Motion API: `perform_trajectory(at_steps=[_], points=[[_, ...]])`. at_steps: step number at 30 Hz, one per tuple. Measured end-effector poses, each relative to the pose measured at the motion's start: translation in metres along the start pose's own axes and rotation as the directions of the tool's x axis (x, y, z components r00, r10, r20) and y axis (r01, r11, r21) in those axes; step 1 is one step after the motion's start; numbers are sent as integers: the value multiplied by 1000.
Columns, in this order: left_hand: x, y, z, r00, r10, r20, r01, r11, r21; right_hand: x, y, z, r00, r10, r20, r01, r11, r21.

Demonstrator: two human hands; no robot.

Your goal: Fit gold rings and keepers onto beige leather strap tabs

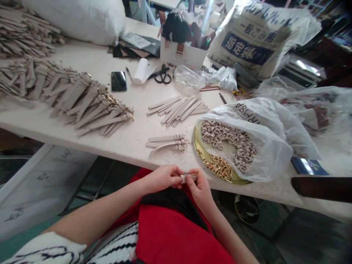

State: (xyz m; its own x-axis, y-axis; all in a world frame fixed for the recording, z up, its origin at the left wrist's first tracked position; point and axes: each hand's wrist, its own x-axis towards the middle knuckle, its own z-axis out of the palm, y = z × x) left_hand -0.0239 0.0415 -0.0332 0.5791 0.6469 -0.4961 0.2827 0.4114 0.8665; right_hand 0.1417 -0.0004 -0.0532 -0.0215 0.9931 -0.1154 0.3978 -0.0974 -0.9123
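My left hand [165, 178] and my right hand [200, 186] meet just off the table's front edge, both closed on one short beige strap [186, 177]. A bit of metal, likely a buckle, shows by my right fingers; the rest of the strap is hidden. On the table above my hands lies a small group of beige straps with buckles [167, 143]. To the right, a round yellow tray [195, 141] bears gold buckles [220, 168] and many small beige loops [228, 137], the loops spilling from a clear plastic bag [264, 146]. Plain beige strips [181, 110] lie farther back.
A long heap of buckled straps [82, 95] covers the table's left. Behind stand a phone [118, 81], black scissors [163, 76], a paper roll [140, 71], a white box [178, 55] and a large printed sack [247, 40]. A dark bar [321, 189] juts in at right.
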Motion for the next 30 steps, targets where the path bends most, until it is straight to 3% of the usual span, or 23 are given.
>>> perform_trajectory(at_steps=[5,9,14,17,21,25,28,30], points=[[4,10,7,1000,12,-15,-11,997,83,-2,-2,1,989,0,-146,-9,998,-63],[6,12,6,999,12,-36,-6,987,159,-1,-2,10,980,17,-197,-24,999,-29],[7,13,2,998,59,-27,-53,978,200,1,-2,12,992,74,-102,-62,992,114],[6,17,-3,995,98,9,-96,956,277,0,0,2,999,46,-25,-44,994,99],[3,26,-7,982,188,-22,-159,885,437,0,-1,-2,999,-51,-17,51,999,4],[1,41,-12,959,278,-62,-200,812,548,16,-10,3,998,-53,34,49,991,121],[6,53,-28,930,344,-127,-173,716,677,41,-15,6,998,-58,25,51,971,233],[14,55,-45,894,407,-189,-123,627,769,58,-15,7,998,-47,-42,57,965,257]])
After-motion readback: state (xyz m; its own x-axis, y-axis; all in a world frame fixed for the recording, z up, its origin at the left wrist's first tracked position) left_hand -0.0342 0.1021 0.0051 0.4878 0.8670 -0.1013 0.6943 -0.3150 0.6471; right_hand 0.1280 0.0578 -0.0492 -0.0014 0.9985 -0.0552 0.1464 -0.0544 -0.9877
